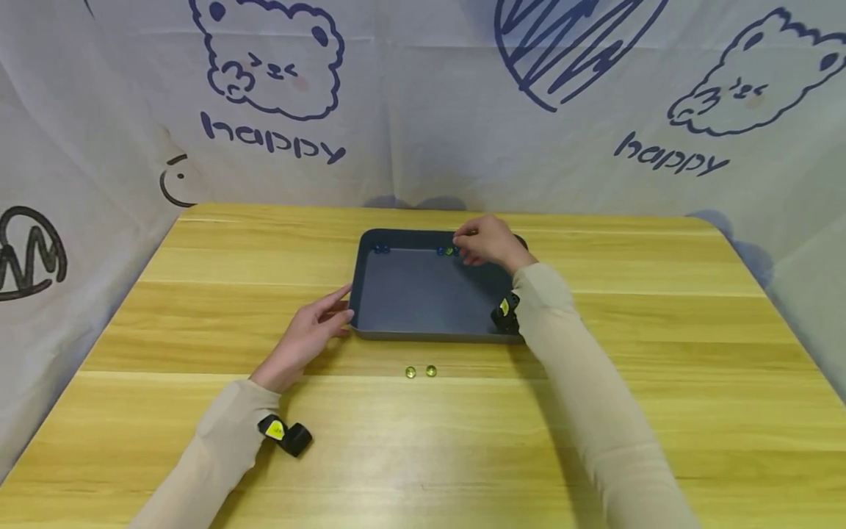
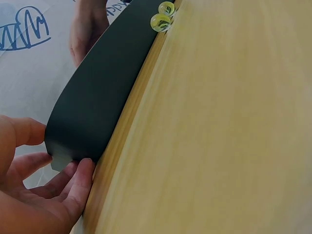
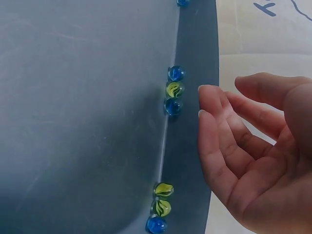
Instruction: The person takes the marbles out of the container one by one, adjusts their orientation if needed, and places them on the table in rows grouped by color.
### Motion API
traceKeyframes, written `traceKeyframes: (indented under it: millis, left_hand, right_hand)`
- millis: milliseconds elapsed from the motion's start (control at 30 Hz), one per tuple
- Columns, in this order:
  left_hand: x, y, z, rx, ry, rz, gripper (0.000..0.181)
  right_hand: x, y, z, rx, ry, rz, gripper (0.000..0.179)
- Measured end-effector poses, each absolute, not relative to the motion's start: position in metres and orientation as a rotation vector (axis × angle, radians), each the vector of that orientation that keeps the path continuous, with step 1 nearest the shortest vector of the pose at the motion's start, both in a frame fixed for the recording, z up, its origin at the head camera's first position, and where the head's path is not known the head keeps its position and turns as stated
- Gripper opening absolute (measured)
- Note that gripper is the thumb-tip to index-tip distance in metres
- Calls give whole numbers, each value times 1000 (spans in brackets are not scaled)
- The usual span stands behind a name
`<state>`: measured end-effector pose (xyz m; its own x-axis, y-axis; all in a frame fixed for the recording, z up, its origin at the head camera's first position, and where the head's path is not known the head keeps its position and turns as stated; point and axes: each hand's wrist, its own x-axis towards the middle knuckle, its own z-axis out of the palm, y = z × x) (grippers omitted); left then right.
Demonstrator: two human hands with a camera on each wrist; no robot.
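A dark grey rectangular tray (image 1: 423, 294) lies on the table. My left hand (image 1: 307, 334) holds its near left corner, with thumb and fingers about the corner (image 2: 73, 141). Over the tray's far wall, my right hand (image 1: 490, 244) has loosely bent fingers, thumb apart, nothing between them. Beside it along the wall sit a blue marble (image 3: 176, 73), a yellow-green marble (image 3: 174, 89) and another blue marble (image 3: 173, 107) in a row. Two yellow-green marbles (image 3: 164, 189) and a blue marble (image 3: 156, 224) form another group. Blue marbles (image 1: 381, 250) sit in the far left corner.
Two yellow-green marbles (image 1: 431, 371) lie on the wooden table (image 1: 410, 455) in front of the tray's near wall. A white cloth (image 1: 423, 147) with drawings hangs behind the table. A black wrist camera (image 1: 294, 438) hangs at the left sleeve.
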<state>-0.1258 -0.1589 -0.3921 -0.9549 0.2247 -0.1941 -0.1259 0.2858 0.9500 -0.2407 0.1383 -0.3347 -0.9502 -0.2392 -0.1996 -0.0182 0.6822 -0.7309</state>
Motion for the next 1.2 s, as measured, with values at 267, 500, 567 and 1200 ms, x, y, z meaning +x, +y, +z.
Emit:
traceKeyframes:
  millis: [267, 500, 567, 1200]
  left_hand:
    - [-126, -161, -393, 105, 2273, 1725, 52]
    - [-126, -164, -392, 116, 2287, 1724, 52]
    - [-125, -165, -392, 102, 2289, 1719, 52]
    - [-127, -161, -394, 106, 2281, 1729, 52]
  right_hand:
    - [-243, 133, -339, -211, 2614, -1110, 30]
    - [-244, 130, -345, -200, 2606, -1113, 30]
    - [-244, 129, -346, -199, 2599, -1123, 30]
    - [-251, 128, -349, -162, 2554, -1137, 29]
